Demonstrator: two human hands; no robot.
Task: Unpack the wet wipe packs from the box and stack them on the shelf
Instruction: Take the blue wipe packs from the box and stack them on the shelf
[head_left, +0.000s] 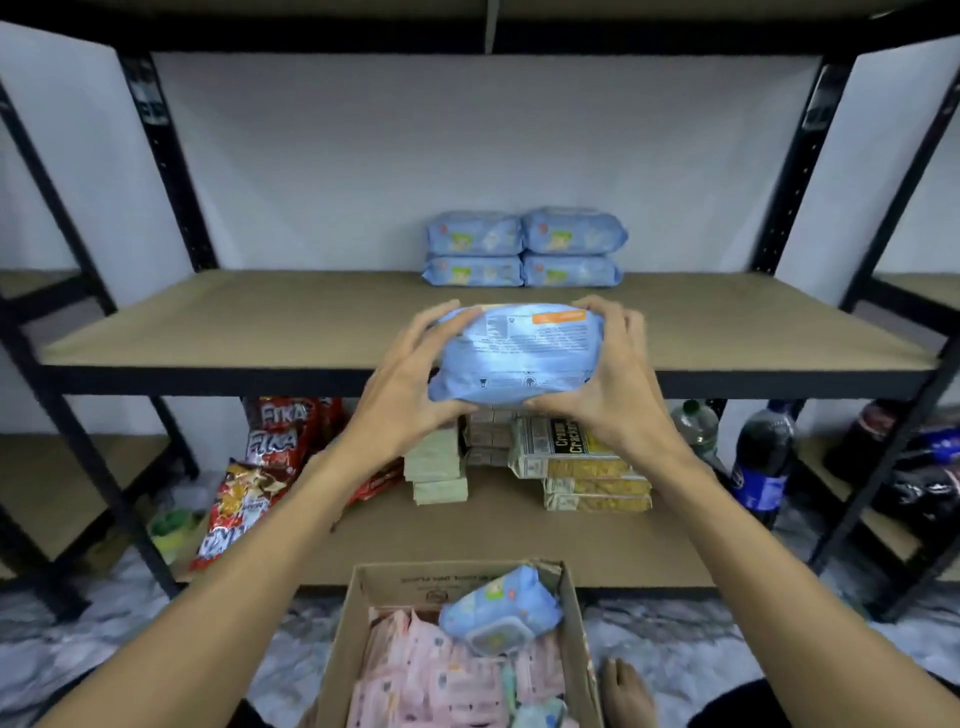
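While both hands grip it, a blue wet wipe pack (511, 358) hangs in the air at the front edge of the middle shelf (234, 327), its printed underside facing the camera. The left hand (405, 389) curls round its left end and the right hand (605, 387) round its right end, fingers over the top and thumbs beneath. At the back of that shelf, four blue packs (522, 248) lie in two stacks of two, side by side and touching. Below, the cardboard box (358, 613) stands open on the floor, with one more blue pack (501, 605) lying on a layer of pink packs (431, 675). The step in hand looks like carrying this pack to the shelf, with much of the box left to empty. The next move probably calls for reaching in over the board, turning the pack to match the others, and setting it squarely on or beside a stack before letting go.
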